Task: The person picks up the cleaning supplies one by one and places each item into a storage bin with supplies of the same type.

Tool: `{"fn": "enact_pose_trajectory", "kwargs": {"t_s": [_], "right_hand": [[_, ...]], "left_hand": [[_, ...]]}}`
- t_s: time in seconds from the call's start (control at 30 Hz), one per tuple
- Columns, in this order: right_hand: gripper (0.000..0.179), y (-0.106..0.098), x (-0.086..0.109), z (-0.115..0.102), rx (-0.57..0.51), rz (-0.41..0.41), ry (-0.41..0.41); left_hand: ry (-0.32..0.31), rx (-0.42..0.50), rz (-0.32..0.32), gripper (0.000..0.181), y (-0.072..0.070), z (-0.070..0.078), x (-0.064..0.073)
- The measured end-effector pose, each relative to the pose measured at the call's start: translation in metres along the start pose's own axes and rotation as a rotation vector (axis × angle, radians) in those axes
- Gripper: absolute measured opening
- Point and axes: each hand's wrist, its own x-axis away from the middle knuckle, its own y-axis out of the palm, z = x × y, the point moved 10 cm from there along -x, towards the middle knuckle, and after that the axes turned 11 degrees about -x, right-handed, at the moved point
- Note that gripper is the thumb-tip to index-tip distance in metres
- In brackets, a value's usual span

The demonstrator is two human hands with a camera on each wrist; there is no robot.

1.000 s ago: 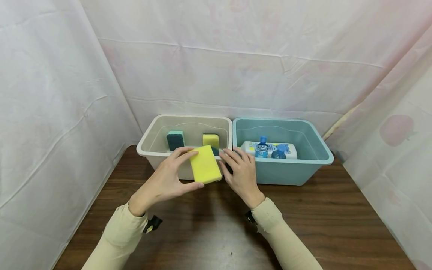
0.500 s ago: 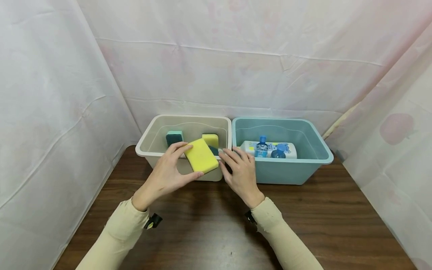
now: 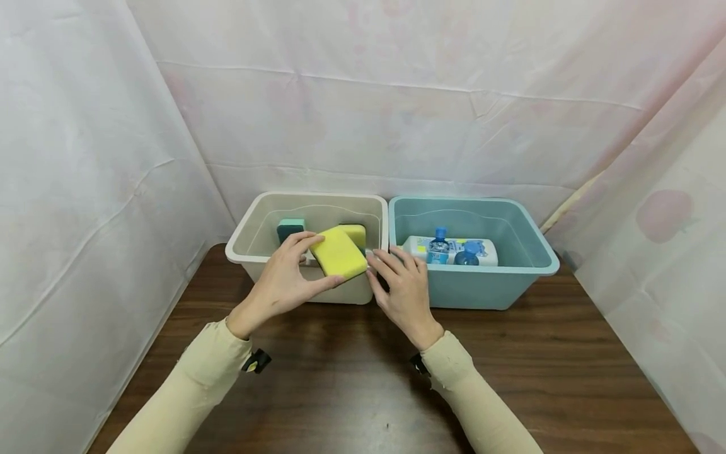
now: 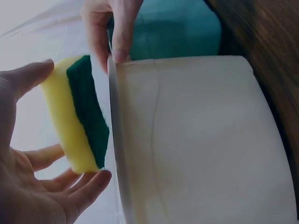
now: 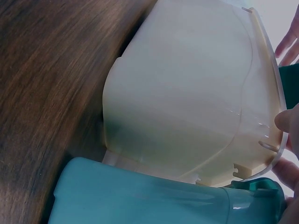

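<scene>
In the head view my left hand (image 3: pixel 280 284) holds a yellow sponge (image 3: pixel 340 253) between thumb and fingers, over the front rim of a beige bin (image 3: pixel 346 291). The left wrist view shows a dark green scouring layer on this sponge (image 4: pixel 77 114), which tilts just beyond the rim. My right hand (image 3: pixel 404 290) grips the beige bin's front right corner, its thumb (image 5: pixel 285 120) outside the rim. Inside that bin, a teal sponge with a dark face (image 3: pixel 290 229) and another yellow sponge (image 3: pixel 356 234) stand against the back wall. The held sponge partly covers the yellow one.
A blue-green bin (image 3: pixel 471 290) stands right of the beige one. It holds a white bottle lying on its side (image 3: pixel 488 252) and two blue-capped bottles, one a clear bottle (image 3: pixel 438 249). Both bins sit on a dark wooden table (image 3: pixel 351 384), with pale curtains (image 3: pixel 374 132) around.
My left hand has raised the held sponge and moved it slightly left and farther over the beige bin's rim, tilting it. The right hand stays at the bin's corner.
</scene>
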Motion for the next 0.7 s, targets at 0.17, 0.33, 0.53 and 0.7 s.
{"fn": "enact_pose_trajectory", "kwargs": {"t_s": [0.17, 0.33, 0.53, 0.7], "right_hand": [[0.032, 0.001, 0.001, 0.000, 0.004, -0.006, 0.003], [0.032, 0.000, 0.000, 0.001, 0.006, -0.002, 0.005], [0.032, 0.001, 0.001, 0.001, 0.004, 0.002, -0.005], [0.032, 0.002, 0.001, 0.001, 0.003, 0.000, -0.003]], "left_hand": [[-0.012, 0.041, -0.041, 0.088, 0.003, -0.004, -0.005], [0.010, 0.042, -0.076, 0.089, -0.001, -0.002, -0.013], [0.057, 0.046, -0.113, 0.089, -0.006, 0.000, -0.020], [0.042, 0.066, -0.127, 0.090, -0.006, -0.001, -0.025]]}}
